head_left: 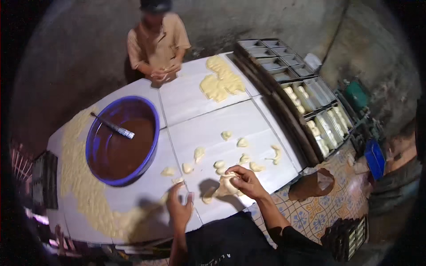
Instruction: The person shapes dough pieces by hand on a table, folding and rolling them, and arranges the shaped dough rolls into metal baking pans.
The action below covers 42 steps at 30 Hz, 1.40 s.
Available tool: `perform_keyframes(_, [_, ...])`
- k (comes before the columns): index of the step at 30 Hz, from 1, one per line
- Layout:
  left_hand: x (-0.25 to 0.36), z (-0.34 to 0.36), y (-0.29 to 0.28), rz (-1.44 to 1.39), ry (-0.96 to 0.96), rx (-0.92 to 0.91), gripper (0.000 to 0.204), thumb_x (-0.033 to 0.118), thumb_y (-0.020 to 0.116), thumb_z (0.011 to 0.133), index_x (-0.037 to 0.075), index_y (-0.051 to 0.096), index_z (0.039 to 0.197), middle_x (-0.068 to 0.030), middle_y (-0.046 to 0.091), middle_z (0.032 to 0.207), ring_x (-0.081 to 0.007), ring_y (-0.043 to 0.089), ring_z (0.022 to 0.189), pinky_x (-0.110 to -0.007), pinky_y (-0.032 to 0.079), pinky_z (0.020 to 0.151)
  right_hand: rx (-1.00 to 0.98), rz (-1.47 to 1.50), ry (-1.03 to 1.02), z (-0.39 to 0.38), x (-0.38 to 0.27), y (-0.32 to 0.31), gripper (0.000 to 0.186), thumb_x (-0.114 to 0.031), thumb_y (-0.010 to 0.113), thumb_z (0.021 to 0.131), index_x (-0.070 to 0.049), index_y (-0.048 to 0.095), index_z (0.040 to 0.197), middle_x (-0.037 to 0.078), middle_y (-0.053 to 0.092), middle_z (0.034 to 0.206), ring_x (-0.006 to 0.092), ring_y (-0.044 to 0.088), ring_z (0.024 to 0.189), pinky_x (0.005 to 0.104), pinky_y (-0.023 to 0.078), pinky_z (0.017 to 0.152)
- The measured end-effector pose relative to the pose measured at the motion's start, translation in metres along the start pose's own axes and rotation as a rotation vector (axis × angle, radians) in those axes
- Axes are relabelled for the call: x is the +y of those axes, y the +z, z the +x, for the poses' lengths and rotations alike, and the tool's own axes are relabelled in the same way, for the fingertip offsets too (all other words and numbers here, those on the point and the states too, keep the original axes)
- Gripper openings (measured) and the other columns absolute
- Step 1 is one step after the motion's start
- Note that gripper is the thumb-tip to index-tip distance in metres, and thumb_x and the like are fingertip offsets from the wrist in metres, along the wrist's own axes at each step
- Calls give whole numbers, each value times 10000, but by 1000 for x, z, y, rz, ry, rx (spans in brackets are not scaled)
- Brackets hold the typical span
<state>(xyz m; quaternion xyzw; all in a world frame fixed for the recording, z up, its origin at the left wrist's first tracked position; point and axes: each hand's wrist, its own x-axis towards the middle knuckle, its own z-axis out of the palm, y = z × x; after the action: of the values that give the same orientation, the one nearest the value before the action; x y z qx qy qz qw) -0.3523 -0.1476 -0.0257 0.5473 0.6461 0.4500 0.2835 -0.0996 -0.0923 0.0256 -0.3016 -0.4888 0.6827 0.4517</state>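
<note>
My right hand (247,182) grips a lump of pale dough (230,184) just above the near part of the white tiled table. Below and beside that lump lies more dough, partly hidden by the hand. To the left, my left hand (180,207) is curved with its thumb and fingers apart. A small bit of dough (177,181) shows at its fingertips; whether they touch it I cannot tell. Several small dough pieces (199,154) lie scattered on the table (204,126) beyond my hands.
A blue basin (156,146) of brown liquid, a brush (116,127) across it, stands at the left. Flattened dough (86,195) runs along the left edge; another sheet (220,82) lies far off. Baking tins (326,128), some holding dough, line the right. A person (159,42) handles something opposite.
</note>
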Motion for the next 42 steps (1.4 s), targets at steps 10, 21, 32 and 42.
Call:
perform_keyframes(10, [41,-11,68,-406,-144,-15,199,114,536,965,-20,564,1110,-57,641,897,-89,623,720,-235,488,491,-89,-637,-10,15,5,26,399,-197,626,903,6,549,1238,178,640,1100,237,642,977,349,524,856])
perform_keyframes(21, [45,-3,76,-493,-131,65,175,90,476,986,-5,559,1108,-39,586,945,-84,533,855,-244,452,720,-12,-605,-167,16,18,2,374,-114,754,797,-42,640,1147,42,649,983,83,538,712,241,429,600])
perform_keyframes(32, [37,-2,81,-245,-167,-413,307,272,595,944,-13,587,1058,-35,589,775,-79,531,693,-241,439,616,-117,-471,27,10,-2,-21,663,-319,743,815,-64,472,1364,164,528,1258,257,530,1157,383,464,943])
perform_keyframes(42, [39,-4,92,-664,-316,-451,426,380,390,1025,22,529,840,-14,414,577,-115,425,502,-285,385,501,-95,-599,-178,8,21,-24,242,-108,709,822,-9,657,1037,121,634,999,248,649,895,316,511,779])
